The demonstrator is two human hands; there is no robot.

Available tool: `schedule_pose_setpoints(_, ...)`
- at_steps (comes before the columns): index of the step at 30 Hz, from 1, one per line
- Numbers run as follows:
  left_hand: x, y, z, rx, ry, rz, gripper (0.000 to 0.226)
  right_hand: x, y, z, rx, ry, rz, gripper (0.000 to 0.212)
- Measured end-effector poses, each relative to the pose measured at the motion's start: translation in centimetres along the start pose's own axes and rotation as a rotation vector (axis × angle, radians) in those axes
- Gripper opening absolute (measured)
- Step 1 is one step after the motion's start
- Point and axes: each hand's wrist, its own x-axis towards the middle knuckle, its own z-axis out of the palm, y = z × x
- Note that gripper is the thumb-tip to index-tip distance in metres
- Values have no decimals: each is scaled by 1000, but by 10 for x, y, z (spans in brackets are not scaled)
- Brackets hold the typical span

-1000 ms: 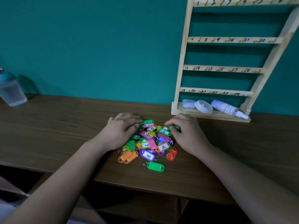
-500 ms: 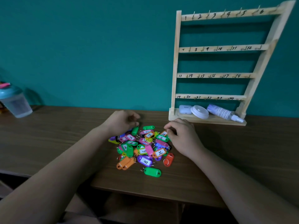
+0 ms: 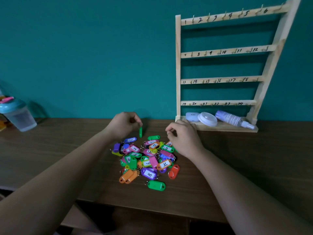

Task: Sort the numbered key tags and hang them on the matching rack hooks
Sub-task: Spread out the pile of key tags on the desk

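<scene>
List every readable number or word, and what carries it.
"1" to "6": pale wooden hook rack, top rail.
"7" to "12": second rail.
"13" to "18": third rail.
"19" to "24": bottom rail.
"8": purple plastic tag.
"21": orange plastic tag.
"5": pink plastic tag.
"12": farther orange tag.
Clear spray bottle's print: too blurred.

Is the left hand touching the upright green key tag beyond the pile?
Touching: the head view shows the left hand pinching the top of the green key tag.

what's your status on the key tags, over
Left hand pinches a green tag, hanging clear of the pile. Right hand curled at pile's edge, grasp unclear. Rack hooks all bare.
</scene>
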Motion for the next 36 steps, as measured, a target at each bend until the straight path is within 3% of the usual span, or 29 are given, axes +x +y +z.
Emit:
schedule_pose_setpoints(5,-8,7,-1,20,136,66,12,2,-2,2,48,30,4,9)
schedule_pose_setpoints(9,-19,0,8,41,124,92,15,0,-2,3,71,-4,17,10)
schedule_pose_setpoints(12,-18,-7,10,9,125,17,11,0,1,4,97,6,30,10)
schedule_pose_setpoints(20,-6,-10,16,44,-38,-70,13,-1,2,5,86,-3,51,10)
schedule_pose_setpoints(23,-7,2,18,88,-47,29,17,-1,3,5,84,5,56,10)
schedule_pose_setpoints(29,-13,23,20,300,-231,312,25,-3,3,5,109,17,66,10)
schedule_pose_setpoints(36,-12,31,20,398,-219,307,7,-5,2,3,133,-14,98,9)
